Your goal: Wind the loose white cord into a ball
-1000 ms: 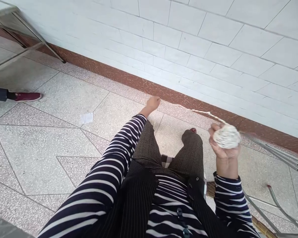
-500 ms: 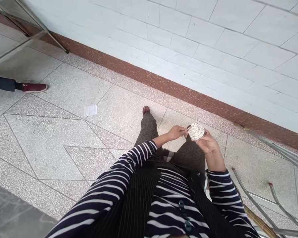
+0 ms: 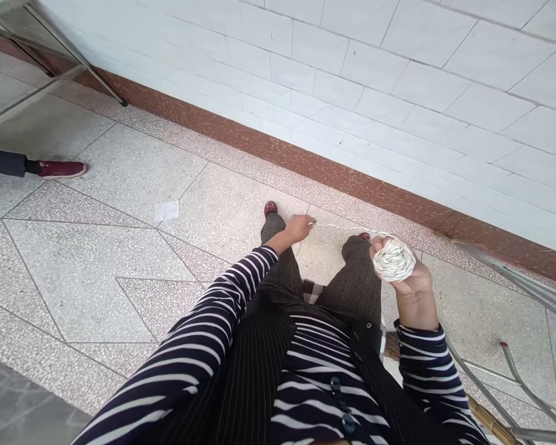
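A round, white woven piece of twisted cord (image 3: 394, 260) rests in my right hand (image 3: 416, 283), its coiled face turned up and the fingers curled round its far edge. From its upper side a thin white strand (image 3: 340, 226) stretches left across the gap between my knees. My left hand (image 3: 299, 227) pinches the strand's other part, with the fingers closed, above my left knee. A loose bit of strand seems to hang below that hand, too fine to make out well.
A white paper (image 3: 166, 211) lies on the speckled floor. At far left are another person's red shoe (image 3: 63, 169) and a metal-legged table (image 3: 81, 59). Metal tubing (image 3: 514, 371) stands at lower right; a tiled wall (image 3: 333, 93) runs ahead.
My hands have moved apart, the left going left and the right going right. The strand between them is now drawn out long, and the woven piece faces up more.
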A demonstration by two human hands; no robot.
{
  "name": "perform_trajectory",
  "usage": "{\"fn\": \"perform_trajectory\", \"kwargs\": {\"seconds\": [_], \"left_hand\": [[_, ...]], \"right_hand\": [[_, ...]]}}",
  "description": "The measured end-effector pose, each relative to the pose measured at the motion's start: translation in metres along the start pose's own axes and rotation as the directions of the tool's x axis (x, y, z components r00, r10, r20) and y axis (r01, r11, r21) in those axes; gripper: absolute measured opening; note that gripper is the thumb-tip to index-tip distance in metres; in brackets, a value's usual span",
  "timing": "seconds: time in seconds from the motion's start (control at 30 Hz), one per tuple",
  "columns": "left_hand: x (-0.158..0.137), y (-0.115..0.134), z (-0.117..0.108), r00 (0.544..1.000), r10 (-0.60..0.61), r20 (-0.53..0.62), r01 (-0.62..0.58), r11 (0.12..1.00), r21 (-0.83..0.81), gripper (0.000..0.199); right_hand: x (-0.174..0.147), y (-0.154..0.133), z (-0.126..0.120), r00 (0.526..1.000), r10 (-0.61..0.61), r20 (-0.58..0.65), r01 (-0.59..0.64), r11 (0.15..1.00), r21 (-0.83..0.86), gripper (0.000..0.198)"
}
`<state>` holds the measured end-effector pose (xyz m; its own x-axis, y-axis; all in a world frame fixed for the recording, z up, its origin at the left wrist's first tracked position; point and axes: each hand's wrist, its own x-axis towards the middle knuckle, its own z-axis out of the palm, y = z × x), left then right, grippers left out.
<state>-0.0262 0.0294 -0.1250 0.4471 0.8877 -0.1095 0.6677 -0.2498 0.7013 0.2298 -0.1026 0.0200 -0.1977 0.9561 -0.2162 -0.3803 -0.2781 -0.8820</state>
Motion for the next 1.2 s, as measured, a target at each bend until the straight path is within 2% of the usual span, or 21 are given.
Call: {"fn": "perform_trajectory", "kwargs": {"seconds": [0.07,0.13,0.2,0.27,0.33,0.43,0.53,0.6,0.7,0.8,0.9,1.0,1.13,1.2], "left_hand": [[-0.002,0.025,0.003,0.996,0.086,0.033,-0.079,0.98,-0.182,0.037],[-0.009,0.055,0.008,0.965,0.252,0.071,-0.197,0.879,-0.434,0.05],[-0.02,0.083,0.014,0.932,0.355,0.07,-0.246,0.765,-0.595,0.049],[-0.03,0.099,0.017,0.93,0.36,0.076,-0.225,0.72,-0.657,0.044],[-0.037,0.102,0.017,0.94,0.323,0.113,-0.174,0.734,-0.657,0.035],[-0.039,0.089,0.012,0.948,0.289,0.135,-0.161,0.8,-0.578,0.026],[-0.034,0.073,0.004,0.951,0.304,0.047,-0.265,0.887,-0.379,0.032],[-0.03,0.065,0.001,0.939,0.344,-0.008,-0.338,0.919,-0.205,0.028],[-0.025,0.059,-0.005,0.911,0.405,-0.079,-0.405,0.914,0.017,0.024],[-0.021,0.055,-0.014,0.89,0.438,-0.126,-0.419,0.895,0.154,0.025],[-0.016,0.048,-0.023,0.887,0.444,-0.123,-0.411,0.884,0.224,0.026],[-0.016,0.04,-0.025,0.906,0.41,-0.107,-0.374,0.892,0.253,0.027],[-0.03,0.032,-0.009,0.945,0.324,-0.03,-0.307,0.917,0.254,0.026],[-0.045,0.034,0.002,0.946,0.323,0.041,-0.322,0.912,0.253,0.027]], "right_hand": [[0.005,0.008,0.005,0.996,0.063,-0.056,-0.064,0.998,-0.008,0.053],[0.011,0.018,0.007,0.984,0.122,-0.131,-0.123,0.992,0.003,0.055],[0.016,0.026,0.007,0.972,0.164,-0.168,-0.164,0.986,0.015,0.051],[0.018,0.03,0.004,0.968,0.183,-0.171,-0.183,0.983,0.016,0.046],[0.017,0.031,0.001,0.966,0.197,-0.17,-0.197,0.98,0.014,0.045],[0.01,0.032,-0.003,0.965,0.209,-0.159,-0.209,0.978,0.013,0.045],[0.004,0.038,-0.003,0.967,0.22,-0.131,-0.22,0.975,0.012,0.05],[0.002,0.042,0.001,0.968,0.226,-0.112,-0.227,0.974,0.008,0.054],[0.001,0.044,0.006,0.967,0.233,-0.105,-0.235,0.972,-0.003,0.056],[-0.001,0.043,0.008,0.964,0.24,-0.118,-0.244,0.969,-0.022,0.056],[-0.005,0.041,0.007,0.962,0.228,-0.15,-0.236,0.971,-0.04,0.054],[-0.008,0.04,0.006,0.962,0.166,-0.218,-0.182,0.982,-0.052,0.053],[0.001,0.035,0.003,0.933,0.033,-0.36,-0.077,0.991,-0.108,0.046],[0.014,0.033,0.001,0.902,-0.042,-0.429,-0.035,0.985,-0.17,0.042]]}}
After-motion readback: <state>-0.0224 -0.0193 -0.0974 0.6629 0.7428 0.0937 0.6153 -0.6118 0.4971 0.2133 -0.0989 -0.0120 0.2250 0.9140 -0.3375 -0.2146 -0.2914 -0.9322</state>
